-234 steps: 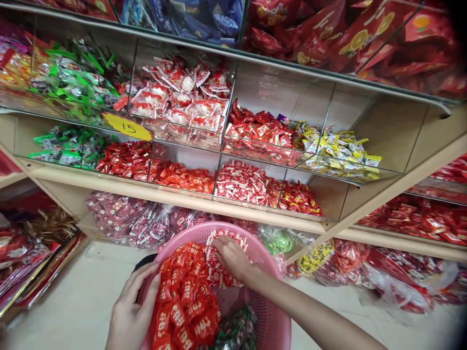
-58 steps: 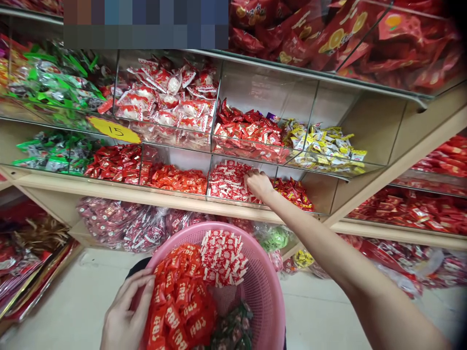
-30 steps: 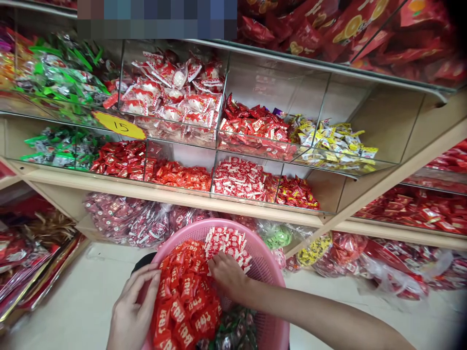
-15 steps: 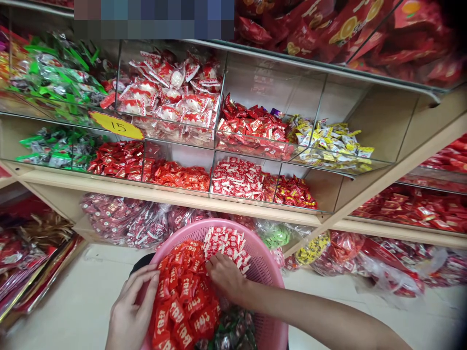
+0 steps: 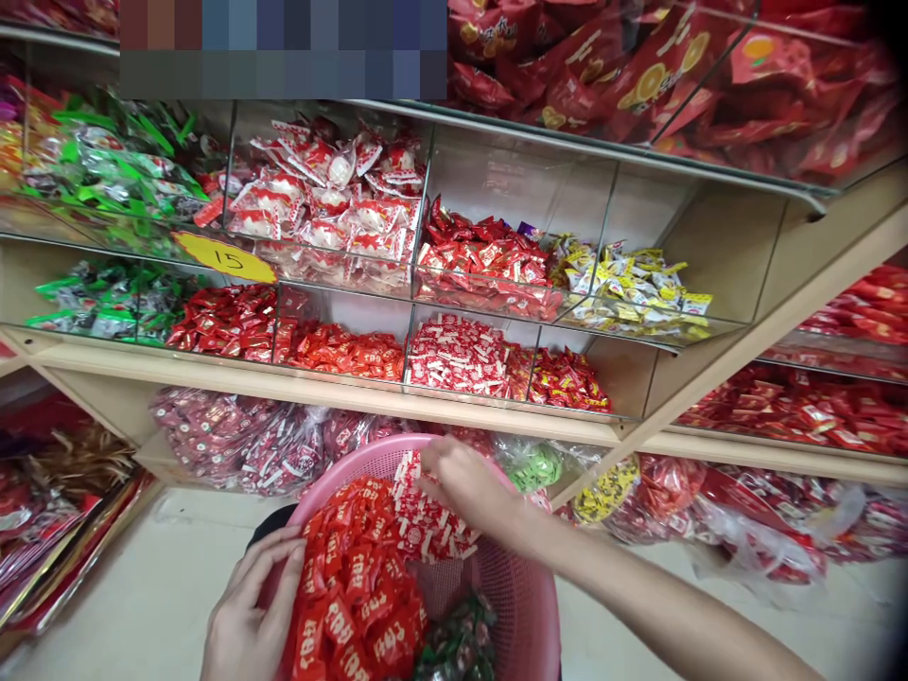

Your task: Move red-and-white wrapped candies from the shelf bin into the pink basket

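A pink mesh basket (image 5: pixel 521 591) sits low in front of me. It holds a heap of orange-red sweets (image 5: pixel 355 586), a pile of red-and-white sweets (image 5: pixel 426 525) and some dark green ones (image 5: pixel 458 648). My left hand (image 5: pixel 245 619) grips the basket's left rim, fingers curled over it. My right hand (image 5: pixel 468 482) hovers over the red-and-white pile at the basket's far side, fingers bent and pinched on a few of those sweets. Straight above, a glass bin (image 5: pixel 458 355) on the shelf is filled with the same red-and-white sweets.
Glass-fronted shelves hold bins of red (image 5: pixel 482 255), yellow (image 5: pixel 631 284), green (image 5: pixel 106 170) and white-red (image 5: pixel 333 194) wrapped sweets. A yellow tag marked 15 (image 5: pixel 225 257) hangs at the left. Clear bags of sweets (image 5: pixel 241 440) lie under the shelf on the pale floor.
My right hand went from the basket up to the red-and-white shelf bin, came back down into the basket, and now has lifted towards the far rim. My left hand stayed on the rim.
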The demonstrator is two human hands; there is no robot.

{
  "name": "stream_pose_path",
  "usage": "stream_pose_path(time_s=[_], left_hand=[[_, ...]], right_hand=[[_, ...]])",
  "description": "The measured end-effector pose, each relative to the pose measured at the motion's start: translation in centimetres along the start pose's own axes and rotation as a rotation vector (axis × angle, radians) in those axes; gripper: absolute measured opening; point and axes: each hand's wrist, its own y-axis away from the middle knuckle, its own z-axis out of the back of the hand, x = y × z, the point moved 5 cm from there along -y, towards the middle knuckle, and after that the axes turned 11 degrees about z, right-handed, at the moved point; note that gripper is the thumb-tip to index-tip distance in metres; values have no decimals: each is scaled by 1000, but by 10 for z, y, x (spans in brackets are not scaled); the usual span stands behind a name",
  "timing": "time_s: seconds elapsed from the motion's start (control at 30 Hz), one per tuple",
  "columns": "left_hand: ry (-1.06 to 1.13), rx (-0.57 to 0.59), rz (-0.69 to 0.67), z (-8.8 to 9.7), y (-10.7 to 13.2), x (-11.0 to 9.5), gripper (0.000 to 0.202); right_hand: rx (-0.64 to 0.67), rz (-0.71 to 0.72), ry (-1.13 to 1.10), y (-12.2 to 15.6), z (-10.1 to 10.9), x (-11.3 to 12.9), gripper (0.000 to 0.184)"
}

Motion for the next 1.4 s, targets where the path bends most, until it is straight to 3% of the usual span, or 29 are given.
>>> stream_pose_path(time_s=[0.1, 0.17, 0.27, 0.33, 0.53, 0.93, 1.07, 1.17, 1.27, 1.33, 1.4], left_hand=[[0, -2, 14, 0, 0, 1, 23], [2, 2, 16, -1, 0, 1, 23], [-2, 0, 9, 0, 0, -1, 24], [-6, -2, 12, 1, 0, -1, 24], [-12, 8, 26, 0, 0, 0, 24], [-9, 3, 21, 1, 1, 0, 23], [-9, 5, 16, 0, 1, 1, 22], [-9, 3, 16, -1, 1, 2, 23], [-7, 10, 24, -1, 1, 2, 23], [-5, 19, 32, -1, 1, 1, 22], [-5, 23, 38, -1, 1, 1, 22]], right_hand=[[-90, -79, 97, -15, 46, -50, 14], [-47, -184, 237, -25, 60, -88, 15], [99, -368, 386, -34, 58, -136, 19], [150, -422, 399, -37, 50, -156, 19], [187, -471, 389, -39, 37, -177, 22], [209, -423, 380, -41, 38, -176, 25], [159, -396, 400, -38, 52, -166, 25], [76, -351, 410, -29, 71, -145, 22], [-57, -223, 321, -15, 78, -108, 14], [-90, -105, 193, -5, 65, -77, 9], [-53, -14, 60, 4, 37, -48, 7]])
